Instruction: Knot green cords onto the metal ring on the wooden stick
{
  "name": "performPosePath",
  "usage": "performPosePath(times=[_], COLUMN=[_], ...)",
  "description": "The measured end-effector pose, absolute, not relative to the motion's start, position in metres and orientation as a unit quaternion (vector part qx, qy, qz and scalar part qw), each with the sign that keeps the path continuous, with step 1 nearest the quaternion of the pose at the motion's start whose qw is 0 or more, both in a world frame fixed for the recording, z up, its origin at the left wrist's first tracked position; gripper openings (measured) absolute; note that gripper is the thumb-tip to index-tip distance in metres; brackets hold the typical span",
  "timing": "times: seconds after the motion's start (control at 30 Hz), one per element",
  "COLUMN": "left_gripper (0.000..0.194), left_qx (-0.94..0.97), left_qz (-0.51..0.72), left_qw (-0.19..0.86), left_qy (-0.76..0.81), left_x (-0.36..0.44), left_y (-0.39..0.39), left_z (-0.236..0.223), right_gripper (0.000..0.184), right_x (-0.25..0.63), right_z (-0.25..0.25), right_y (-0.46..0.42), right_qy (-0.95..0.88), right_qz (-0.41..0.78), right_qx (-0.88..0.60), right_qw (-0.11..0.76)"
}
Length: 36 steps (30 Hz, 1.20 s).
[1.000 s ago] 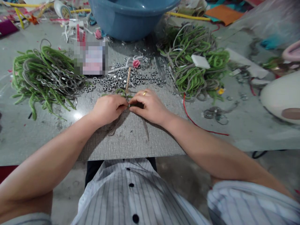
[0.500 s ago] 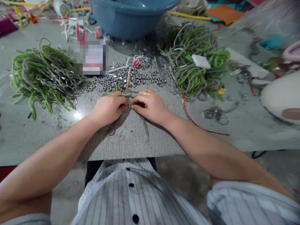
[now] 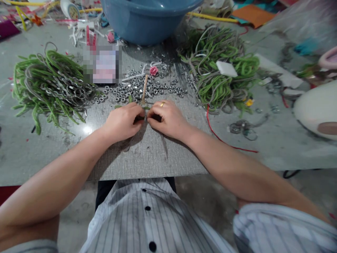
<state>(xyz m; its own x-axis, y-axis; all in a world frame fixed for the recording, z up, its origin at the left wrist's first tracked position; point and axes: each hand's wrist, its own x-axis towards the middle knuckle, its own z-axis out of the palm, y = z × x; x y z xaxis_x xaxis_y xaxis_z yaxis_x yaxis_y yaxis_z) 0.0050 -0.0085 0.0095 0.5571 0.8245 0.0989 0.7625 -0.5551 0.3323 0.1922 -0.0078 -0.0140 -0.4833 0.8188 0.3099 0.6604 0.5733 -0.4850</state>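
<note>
My left hand (image 3: 125, 120) and my right hand (image 3: 168, 117) meet just above the table, fingertips almost touching. Both are closed in a pinch on a thin green and grey cord, of which green bits (image 3: 130, 99) stick out behind the left fingers. Grey strands trail on the table below the hands. What lies right between the fingertips is too small to make out. A ring is on one right finger. Just beyond the fingertips is a thin wooden stick (image 3: 145, 88), with small metal nuts (image 3: 123, 94) scattered around it.
A bundle of green and grey cords with metal pieces (image 3: 50, 82) lies left, another cord pile (image 3: 221, 73) right. Behind are a blurred phone-like object (image 3: 105, 66), a pink paper rose (image 3: 153, 71) and a blue basin (image 3: 147, 24). A red string (image 3: 223, 140) lies right.
The left thumb and fingers have parted slightly into a wider loop, and the right fingers have shifted a little. Both hands stay in the same place.
</note>
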Motion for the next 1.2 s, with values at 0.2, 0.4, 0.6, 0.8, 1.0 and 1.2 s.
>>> performPosePath(times=[0.2,0.4,0.6,0.8,1.0,1.2], left_gripper=[0.023,0.021,0.021,0.021,0.021,0.023], left_qx=[0.875,0.876,0.876,0.878,0.874,0.875], left_qz=[0.097,0.103,0.101,0.101,0.087,0.087], left_qw=[0.101,0.089,0.090,0.083,0.094,0.094], left_qy=[0.464,0.462,0.462,0.461,0.469,0.467], left_x=[0.007,0.007,0.007,0.007,0.008,0.008], left_y=[-0.011,-0.010,-0.010,-0.010,-0.010,-0.010], left_z=[0.012,0.008,0.007,0.007,0.009,0.010], right_gripper=[0.009,0.007,0.009,0.011,0.009,0.007], right_x=[0.194,0.197,0.203,0.204,0.202,0.204], right_z=[-0.015,-0.014,-0.010,-0.011,-0.013,-0.008], right_y=[-0.008,-0.006,-0.005,-0.005,-0.004,-0.004], right_qy=[-0.849,-0.830,-0.797,-0.830,-0.839,-0.769], right_qz=[0.157,0.192,0.219,0.208,0.198,0.292], right_qx=[-0.426,-0.421,-0.441,-0.409,-0.403,-0.443], right_qw=[0.271,0.310,0.350,0.319,0.307,0.357])
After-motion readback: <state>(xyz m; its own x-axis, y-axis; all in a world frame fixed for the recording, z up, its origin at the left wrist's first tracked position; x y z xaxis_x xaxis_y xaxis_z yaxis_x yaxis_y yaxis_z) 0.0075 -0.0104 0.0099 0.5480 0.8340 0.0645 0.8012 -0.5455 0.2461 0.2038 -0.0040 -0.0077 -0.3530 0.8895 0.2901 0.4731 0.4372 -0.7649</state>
